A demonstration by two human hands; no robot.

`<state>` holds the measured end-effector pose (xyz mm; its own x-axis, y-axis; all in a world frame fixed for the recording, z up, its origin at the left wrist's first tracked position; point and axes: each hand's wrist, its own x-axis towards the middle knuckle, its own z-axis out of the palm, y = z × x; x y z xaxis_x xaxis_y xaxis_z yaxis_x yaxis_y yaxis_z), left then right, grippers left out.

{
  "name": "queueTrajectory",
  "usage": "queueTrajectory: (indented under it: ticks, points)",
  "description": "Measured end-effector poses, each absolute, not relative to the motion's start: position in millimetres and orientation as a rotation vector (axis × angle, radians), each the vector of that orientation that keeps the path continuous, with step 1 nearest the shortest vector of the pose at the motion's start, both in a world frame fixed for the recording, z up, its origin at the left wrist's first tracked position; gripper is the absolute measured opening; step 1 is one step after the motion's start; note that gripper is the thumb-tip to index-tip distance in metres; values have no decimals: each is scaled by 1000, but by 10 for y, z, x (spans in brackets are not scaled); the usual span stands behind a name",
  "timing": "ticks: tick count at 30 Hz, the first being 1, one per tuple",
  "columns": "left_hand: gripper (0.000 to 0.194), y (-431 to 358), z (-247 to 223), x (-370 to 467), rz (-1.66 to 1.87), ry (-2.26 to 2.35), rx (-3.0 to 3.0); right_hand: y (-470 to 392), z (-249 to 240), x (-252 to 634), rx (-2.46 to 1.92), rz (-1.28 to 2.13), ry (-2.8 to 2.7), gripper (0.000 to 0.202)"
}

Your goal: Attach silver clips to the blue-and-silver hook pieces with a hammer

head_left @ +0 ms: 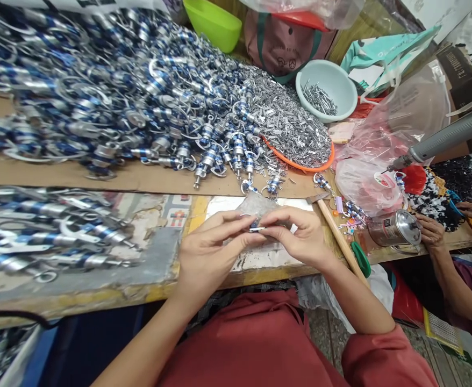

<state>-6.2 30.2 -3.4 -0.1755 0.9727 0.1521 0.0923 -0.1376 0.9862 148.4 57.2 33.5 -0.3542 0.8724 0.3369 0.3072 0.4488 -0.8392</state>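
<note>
Close together over the table's front edge, my left hand [215,244] and my right hand [294,234] both have their fingers closed in a pinch. Between the fingertips is a small silver-and-blue metal part [257,230], mostly hidden by the fingers. Just beyond the hands lies a grey metal block [255,203] on a white sheet [236,264]. Several blue-and-silver metal fittings with curved arms lie past the block, the nearest one [274,184] near my right hand. A wooden-handled hammer [343,242] rests to the right of that hand.
A large pile of blue-and-silver fittings [139,97] covers the back left; more [58,231] lie front left. Small flat metal plates [288,123] spill over an orange-rimmed tray. A pale bowl [347,80] holds pins. At right hangs a power screwdriver [441,134], above a co-worker's hand [431,231].
</note>
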Motion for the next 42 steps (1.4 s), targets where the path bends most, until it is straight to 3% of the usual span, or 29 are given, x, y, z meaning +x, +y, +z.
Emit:
queueTrajectory:
  ticks: [3,7,10,14,21,28,30,35,39,42]
  points:
    - [11,299,10,-55,1390,1260,1082,499,295,1519,-983,752,-1912,19]
    - [10,292,63,-93,1310,1093,843,460,171,1597,-759,328,-2123,22]
    - [9,281,107,-132,1319,1126,923,468,149,1645,-615,57,-2224,21]
    - [8,268,162,-167,1390,1246,1296,479,252,1681,-533,-49,-2306,17]
    - [5,289,249,-215,1362,1210,1604,442,296,1704,-613,40,-2320,22]
    - [4,270,151,-143,1275,1115,1205,386,270,1664,-791,432,-2189,21]
    - [12,228,128,-84,1262,1212,1044,371,270,1642,-869,529,-2101,14]
    - [58,135,89,27,1194,1207,856,315,291,1629,-1109,756,-1885,8]
    - [58,118,21,63,1211,1199,808,483,345,1718,-1124,861,-2025,9]
    - [62,124,-10,80,1196,1187,804,860,309,1798,-1347,502,-2094,15]
